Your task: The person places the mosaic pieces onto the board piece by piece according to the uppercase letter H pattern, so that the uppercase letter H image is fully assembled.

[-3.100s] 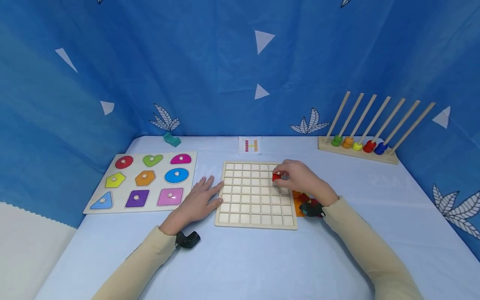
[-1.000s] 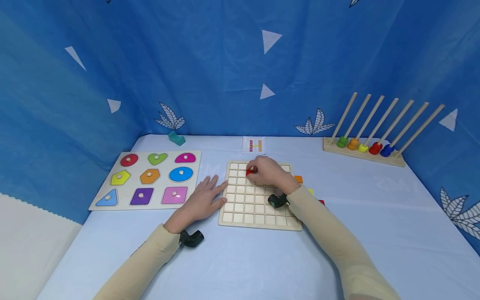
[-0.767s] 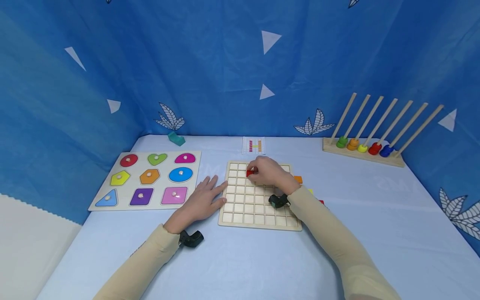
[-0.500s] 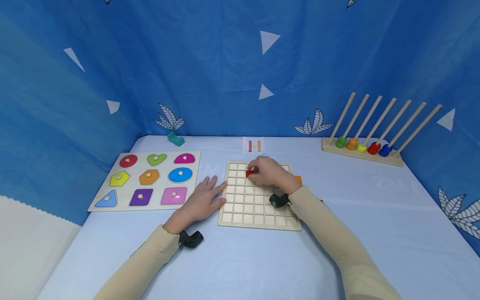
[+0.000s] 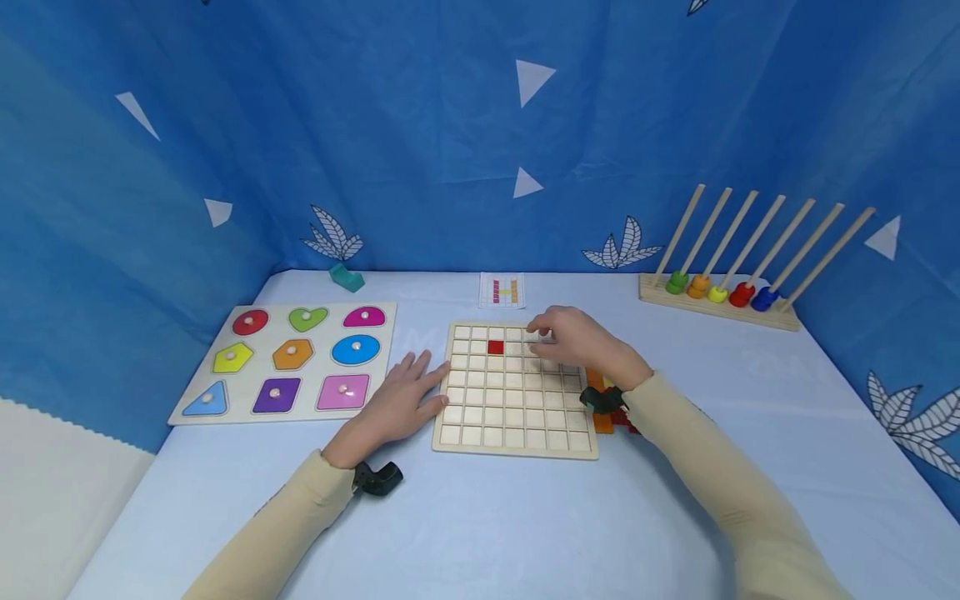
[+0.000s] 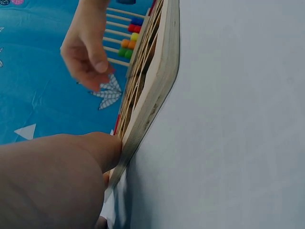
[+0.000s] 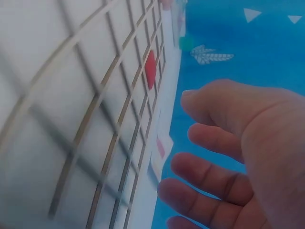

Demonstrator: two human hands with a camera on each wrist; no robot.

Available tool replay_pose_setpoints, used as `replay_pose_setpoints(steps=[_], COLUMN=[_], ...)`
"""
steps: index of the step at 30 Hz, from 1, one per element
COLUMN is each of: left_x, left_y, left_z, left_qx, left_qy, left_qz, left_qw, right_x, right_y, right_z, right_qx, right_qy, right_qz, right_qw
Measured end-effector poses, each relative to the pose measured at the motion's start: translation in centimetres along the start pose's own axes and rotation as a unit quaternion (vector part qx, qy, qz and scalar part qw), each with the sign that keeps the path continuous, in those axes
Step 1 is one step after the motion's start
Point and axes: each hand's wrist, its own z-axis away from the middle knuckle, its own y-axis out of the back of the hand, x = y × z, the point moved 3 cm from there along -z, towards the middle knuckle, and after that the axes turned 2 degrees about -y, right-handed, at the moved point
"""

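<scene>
A wooden grid board (image 5: 480,417) lies at the middle of the table, with one red square tile (image 5: 496,347) in its second row from the back, third cell from the left. My left hand (image 5: 401,400) lies spread on the table, fingertips touching the board's left edge; the left wrist view shows a finger against the board's side (image 6: 157,81). Over the back right part of the board hovers my right hand (image 5: 573,337), its fingers loosely bent and holding nothing. In the right wrist view the red tile (image 7: 150,69) sits flush among pale cells.
Orange, yellow and red tiles (image 5: 603,425) lie right of the board, partly under my right wrist. Left stands a shape puzzle board (image 5: 255,362). A pattern card (image 5: 502,291), a teal block (image 5: 347,277) and a peg stand with coloured beads (image 5: 720,310) are at the back.
My right hand carried the red tile leftwards over the board, set it in a cell, let go and moved back to the right. The left hand stayed at the board's edge.
</scene>
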Motion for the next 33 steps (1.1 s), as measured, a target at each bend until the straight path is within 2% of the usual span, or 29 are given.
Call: replay_pose_setpoints(steps=[10, 17, 24, 33], left_x=[-0.2, -0.3, -0.4, -0.2], left_y=[-0.1, -0.1, 0.0, 0.0], left_z=[0.2, 0.3, 0.2, 0.0], left_qx=[0.001, -0.002, -0.002, 0.004], left_qy=[0.001, 0.004, 0.003, -0.006], left_qz=[0.004, 0.000, 0.001, 0.002], left_qw=[1.0000, 1.0000, 1.0000, 1.0000], right_x=[3.4, 4.7, 4.7, 5.0], right_y=[0.9, 0.8, 1.1, 0.6], right_z=[5.4, 8.3, 10.1, 11.3], right_qx=[0.010, 0.008, 0.012, 0.017], right_qy=[-0.034, -0.061, -0.065, -0.078], right_qz=[0.019, 0.028, 0.040, 0.041], right_qw=[0.9992, 0.9977, 0.9970, 0.9960])
